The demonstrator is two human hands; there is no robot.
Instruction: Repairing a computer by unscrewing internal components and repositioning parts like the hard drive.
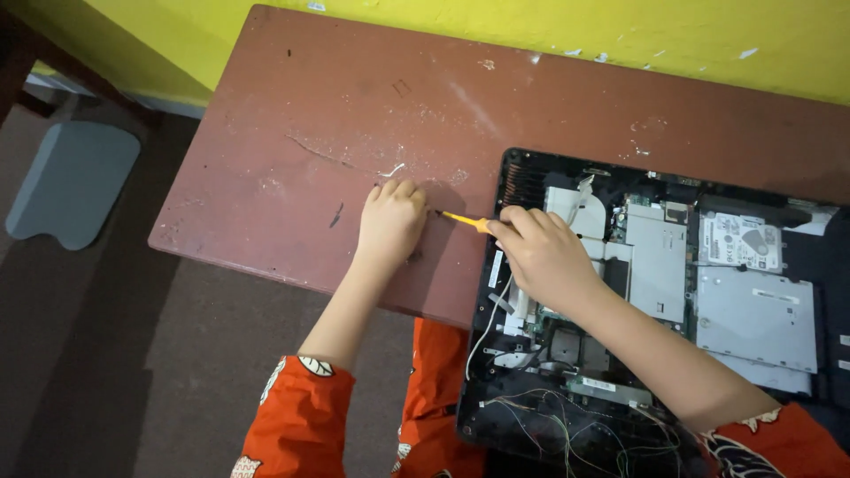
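Your right hand [542, 257] is closed around a small screwdriver with a yellow-orange shaft [464, 219], fingers curled tight over the handle so only the shaft and dark tip show. The tool lies nearly flat, pointing left, its tip out over the bare table just past the machine's edge. That low angle looks like it brings the tip to your other hand rather than down into the chassis.

Your left hand [390, 219] sits knuckles-up on the reddish-brown table [292, 115], fingers bunched and curled under, right at the screwdriver's tip. It seems to be pinching something tiny there, but I cannot tell what; the fingers hide it.

The opened all-in-one computer [655, 292] lies face down with its back cover off, overhanging the table's front edge toward your lap, which keeps the insides within easy reach. Inside you have silver metal shielding plates, a hard drive [740, 241] at the upper right, a white cable [485, 323] trailing down the left side, and a tangle of thin coloured wires [567, 420] along the bottom edge. The black frame has vent slots at its top-left corner, just beside your right hand.

A grey panel [75, 181] lies on the dark floor, well apart at the left. Behind the table runs a yellow wall [443, 22].
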